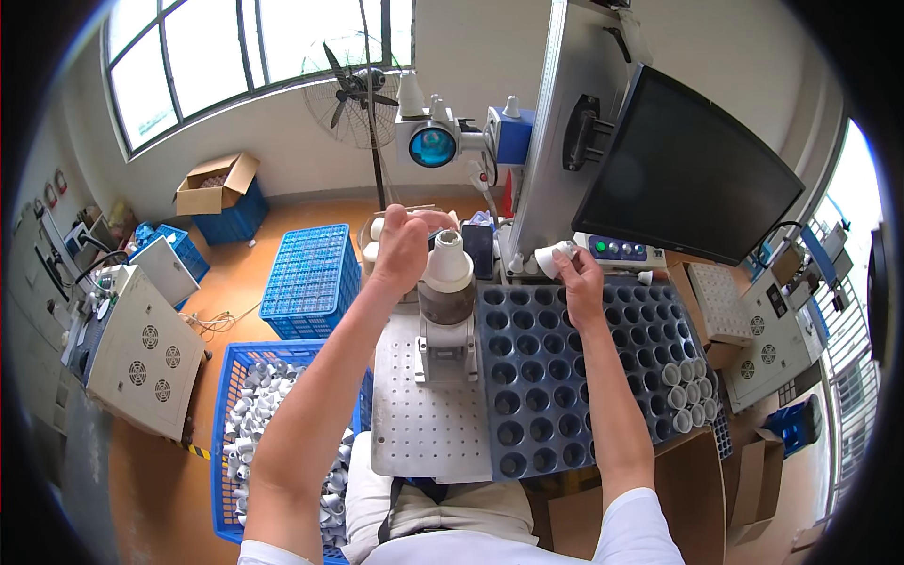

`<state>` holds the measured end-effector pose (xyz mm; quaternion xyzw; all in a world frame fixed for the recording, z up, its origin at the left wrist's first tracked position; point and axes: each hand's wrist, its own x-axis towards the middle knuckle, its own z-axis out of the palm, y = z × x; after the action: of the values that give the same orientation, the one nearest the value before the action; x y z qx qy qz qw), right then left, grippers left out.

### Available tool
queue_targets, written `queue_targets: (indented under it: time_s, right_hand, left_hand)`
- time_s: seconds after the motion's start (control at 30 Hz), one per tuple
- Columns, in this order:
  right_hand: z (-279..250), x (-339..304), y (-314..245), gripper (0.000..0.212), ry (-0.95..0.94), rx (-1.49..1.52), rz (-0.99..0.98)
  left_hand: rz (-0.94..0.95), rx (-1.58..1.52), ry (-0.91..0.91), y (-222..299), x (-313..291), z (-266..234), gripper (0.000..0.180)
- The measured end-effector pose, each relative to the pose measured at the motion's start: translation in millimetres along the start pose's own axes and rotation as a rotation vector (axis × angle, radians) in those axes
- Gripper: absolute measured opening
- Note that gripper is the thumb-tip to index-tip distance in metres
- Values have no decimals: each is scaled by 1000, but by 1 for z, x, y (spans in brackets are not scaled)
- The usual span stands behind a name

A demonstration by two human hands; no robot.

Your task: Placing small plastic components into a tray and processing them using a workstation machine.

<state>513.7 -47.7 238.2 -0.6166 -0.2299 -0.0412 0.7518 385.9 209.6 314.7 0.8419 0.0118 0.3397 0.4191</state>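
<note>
Holding white cup (547,263): right hand (582,275) | left hand (403,250): grasp unclear | perforated plate (419,438) beside pocketed tray (520,387) | orange floor (137,452), window (202,47)

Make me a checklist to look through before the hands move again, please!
1. Right hand gripping its white cup: ok.
2. White piece upright on the grey stand: ok.
3. Left hand holding nothing: cannot tell, its fingers are curled.
4. Dark tray filled: not ok, white cups only near its right-hand end.
5. Monitor showing a picture: not ok, it looks dark.
</note>
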Motion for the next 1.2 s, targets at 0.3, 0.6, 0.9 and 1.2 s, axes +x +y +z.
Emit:
queue_targets:
  time_s: [0.3,0.6,0.9,1.2]
  right_hand:
    - [130,-19,-71,37,-442,-245,-157]
    - [145,-48,-65,42,-157,-332,-260]
    - [-11,-66,9,50,-18,-787,-259]
    - [-255,-86,-79,77,-247,-1536,696]
  left_hand:
    - [-74,-118,195,-21,-52,-123,27]
    - [-1117,1096,319,-315,-461,-321,29]
    - [-1000,946,-123,-326,-397,-230,46]
    - [-262,546,-202,-305,-218,-58,11]
